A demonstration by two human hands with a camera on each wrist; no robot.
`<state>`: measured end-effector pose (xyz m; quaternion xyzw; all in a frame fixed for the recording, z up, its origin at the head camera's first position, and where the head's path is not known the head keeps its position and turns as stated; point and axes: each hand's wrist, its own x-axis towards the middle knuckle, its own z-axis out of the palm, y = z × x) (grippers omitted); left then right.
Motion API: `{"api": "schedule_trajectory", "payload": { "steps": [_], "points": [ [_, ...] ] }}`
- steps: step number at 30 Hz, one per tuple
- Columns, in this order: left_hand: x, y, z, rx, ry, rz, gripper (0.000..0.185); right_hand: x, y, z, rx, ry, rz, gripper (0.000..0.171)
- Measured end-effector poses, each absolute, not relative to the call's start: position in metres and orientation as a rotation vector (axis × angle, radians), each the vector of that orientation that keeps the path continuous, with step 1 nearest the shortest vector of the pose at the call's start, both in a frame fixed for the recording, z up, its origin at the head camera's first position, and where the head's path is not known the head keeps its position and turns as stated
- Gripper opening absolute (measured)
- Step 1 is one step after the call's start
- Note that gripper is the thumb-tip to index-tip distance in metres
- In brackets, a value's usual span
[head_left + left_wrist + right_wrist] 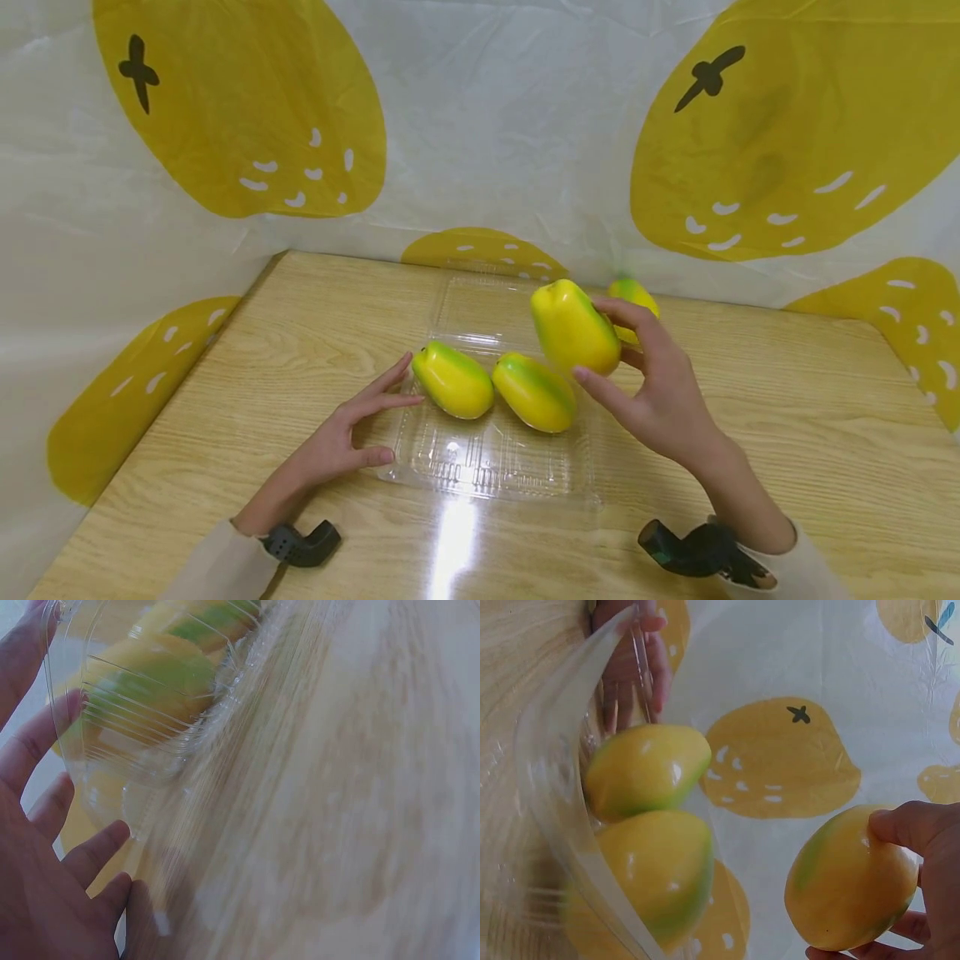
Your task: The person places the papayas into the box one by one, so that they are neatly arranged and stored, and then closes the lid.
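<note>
Mango (573, 327), yellow and green, up in the air just over the far right part of the box (487, 471). Held by the right hand (660, 392), with fingers and thumb curled round its sides in a snug grip. Not touching the box, and not touching the fruit below.

Inside the box, two mangoes (453, 380) side by side, lying on its floor toward the far left. Just past the box on the right, half hidden behind the right hand, one more mango (633, 300) on the table (787, 400). Behind the box, flat on the table, its clear lid (480, 304).

At the left edge of the box, the left hand (348, 433): flat and loose, holding nothing, fingers straight and touching the rim, as if to keep the box from sliding.

Looks like the putting-in step, with two in and a third on the way. Calls for a slow move down into the bare spot to the right of the two mangoes, then a gentle letting go. Needs care not to bump the others or tip the thin box.
</note>
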<state>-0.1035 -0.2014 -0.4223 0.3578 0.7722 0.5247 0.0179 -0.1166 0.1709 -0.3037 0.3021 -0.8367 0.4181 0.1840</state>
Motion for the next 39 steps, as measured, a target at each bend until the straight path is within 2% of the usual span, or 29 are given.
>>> {"api": "schedule_trajectory", "payload": {
  "steps": [19,26,39],
  "points": [
    [-0.105,-0.201,-0.423,1.125,2.386,1.641,0.061,-0.108,0.131,-0.321,1.058,-2.371,1.244,0.070],
    [-0.105,-0.201,-0.423,1.144,2.393,1.637,0.062,-0.103,0.120,-0.327,1.153,-2.325,1.283,0.062],
    [-0.103,-0.201,-0.422,1.117,2.378,1.645,0.059,-0.096,0.100,-0.336,1.258,-2.280,1.251,0.060]
  ]
}}
